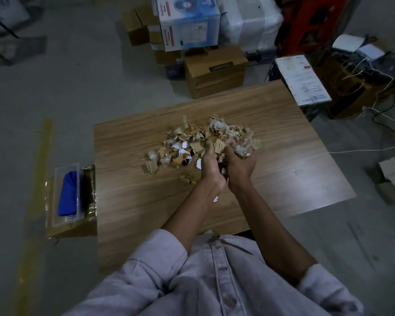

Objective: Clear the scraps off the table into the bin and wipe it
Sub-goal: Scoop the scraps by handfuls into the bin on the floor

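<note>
A: We're over the desk, and the scrap heap spreads ahead of our hands and off to the left.

B: Torn card, paper, bits of film: light, loose stuff, we'd say, prone to spilling.

A: So we scoop from underneath. Our left hand cups the near edge, fingers curled into scraps.

B: Our right hand, touching it, is bunched around a crumpled wad.

A: One white shred lies under our left wrist.
</note>
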Available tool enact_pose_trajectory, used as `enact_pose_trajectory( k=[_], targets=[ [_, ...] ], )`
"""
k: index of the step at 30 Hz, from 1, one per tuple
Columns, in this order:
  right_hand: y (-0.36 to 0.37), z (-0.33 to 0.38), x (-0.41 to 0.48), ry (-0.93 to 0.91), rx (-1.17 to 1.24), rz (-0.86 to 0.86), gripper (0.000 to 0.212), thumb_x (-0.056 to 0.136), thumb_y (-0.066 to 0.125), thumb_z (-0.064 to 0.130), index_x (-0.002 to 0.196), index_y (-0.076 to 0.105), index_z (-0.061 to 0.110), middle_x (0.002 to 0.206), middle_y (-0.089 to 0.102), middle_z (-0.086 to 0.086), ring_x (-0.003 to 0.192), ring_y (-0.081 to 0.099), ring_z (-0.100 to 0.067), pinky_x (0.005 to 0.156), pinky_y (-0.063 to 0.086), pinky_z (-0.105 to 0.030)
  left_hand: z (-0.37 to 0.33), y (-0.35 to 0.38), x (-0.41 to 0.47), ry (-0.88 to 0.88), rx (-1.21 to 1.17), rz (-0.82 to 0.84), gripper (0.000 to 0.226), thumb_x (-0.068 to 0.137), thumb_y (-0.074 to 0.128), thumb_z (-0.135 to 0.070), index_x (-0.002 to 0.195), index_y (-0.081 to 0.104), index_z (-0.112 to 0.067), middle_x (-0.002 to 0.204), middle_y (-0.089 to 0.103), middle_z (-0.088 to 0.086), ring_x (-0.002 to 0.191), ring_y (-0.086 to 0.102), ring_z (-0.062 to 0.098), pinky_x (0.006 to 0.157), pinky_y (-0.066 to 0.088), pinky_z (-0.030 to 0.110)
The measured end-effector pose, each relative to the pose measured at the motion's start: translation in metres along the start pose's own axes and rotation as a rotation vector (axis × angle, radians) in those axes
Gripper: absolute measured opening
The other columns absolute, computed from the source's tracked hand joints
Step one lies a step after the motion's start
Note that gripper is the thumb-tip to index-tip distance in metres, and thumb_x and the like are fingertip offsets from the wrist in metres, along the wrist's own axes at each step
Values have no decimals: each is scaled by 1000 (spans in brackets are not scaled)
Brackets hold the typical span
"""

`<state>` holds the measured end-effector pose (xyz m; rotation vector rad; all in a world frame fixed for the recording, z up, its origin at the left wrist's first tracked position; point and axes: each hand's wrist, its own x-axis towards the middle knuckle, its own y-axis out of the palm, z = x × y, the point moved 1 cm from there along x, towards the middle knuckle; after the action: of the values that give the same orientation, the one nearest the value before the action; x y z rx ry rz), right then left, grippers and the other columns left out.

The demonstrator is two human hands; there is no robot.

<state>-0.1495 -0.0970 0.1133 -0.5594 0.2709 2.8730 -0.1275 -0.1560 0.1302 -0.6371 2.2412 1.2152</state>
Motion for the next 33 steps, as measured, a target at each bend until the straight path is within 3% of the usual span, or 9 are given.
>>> enact_pose_trajectory(
  k=[3, 6, 9, 13, 16, 19, 21, 26, 33],
  targets=[
    [1, 0, -8, -18, -27, 8, 31, 79, 78, 3, 108, 72, 14, 99, 78, -7, 95, 75, -26, 88, 60, -53, 1, -7, 6, -24, 60, -73, 50, 107, 37, -44, 122, 72, -11, 123, 71, 14, 116, 67, 29, 90, 56, 35],
    [-2, 7, -12, -31, 13, 12, 32, 80, 80, 3, 110, 71, 7, 100, 77, -11, 94, 75, -28, 84, 62, -49, 2, -11, 9, 14, 16, -107, 37, 104, 44, -14, 138, 57, -12, 132, 66, 14, 116, 65, 29, 79, 58, 34],
    [-9, 11, -20, -1, 54, 13, 33, 82, 75, -4, 114, 69, 2, 102, 76, -14, 95, 75, -27, 83, 62, -45, 2, -3, 2, 91, 32, -59, 45, 100, 39, 0, 141, 54, -13, 127, 69, 8, 117, 66, 27, 97, 56, 41],
    [-24, 17, -22, -106, -8, 33, 24, 85, 70, -4, 109, 69, 2, 102, 76, -14, 97, 75, -26, 90, 60, -50, 25, 13, -9, 84, 122, -39, 38, 105, 41, -25, 126, 67, -6, 124, 70, 15, 114, 68, 30, 105, 51, 44],
    [-43, 21, -20, -165, -69, 5, 35, 87, 70, 8, 119, 65, 21, 106, 76, -6, 98, 74, -19, 90, 59, -41, 45, 23, -10, 109, 207, 40, 53, 102, 47, -53, 125, 68, -9, 124, 71, 14, 116, 68, 28, 105, 51, 43],
    [-71, 22, -17, -169, -96, -38, 49, 89, 72, 29, 127, 49, 50, 111, 71, 11, 98, 71, -2, 85, 58, -27, 69, 38, -9, 138, 360, 82, 48, 100, 53, -53, 120, 69, -13, 118, 73, 7, 111, 70, 21, 102, 53, 39],
    [-92, 23, -10, -138, -89, -67, 49, 94, 69, 33, 133, 44, 50, 111, 68, 18, 93, 67, 10, 78, 53, -14, 87, 52, -12, 148, 412, 87, 39, 100, 58, -45, 116, 70, -12, 109, 76, 4, 103, 72, 16, 96, 55, 35],
    [-151, 37, 12, -99, -91, -42, 43, 89, 68, 44, 130, 54, 38, 113, 74, -1, 104, 72, -17, 97, 56, -49, 143, 86, -5, 164, 437, 44, 25, 94, 67, -35, 94, 72, -10, 91, 76, 5, 87, 73, 19, 80, 55, 34],
    [-280, 73, 62, -113, -24, -81, 43, 91, 69, 30, 131, 53, 29, 111, 74, -5, 101, 72, -19, 97, 57, -48, 268, 166, 16, 74, 371, 129, 62, 81, 71, -53, 119, 69, -4, 117, 72, 19, 111, 70, 33, 108, 48, 52]
  ],
)
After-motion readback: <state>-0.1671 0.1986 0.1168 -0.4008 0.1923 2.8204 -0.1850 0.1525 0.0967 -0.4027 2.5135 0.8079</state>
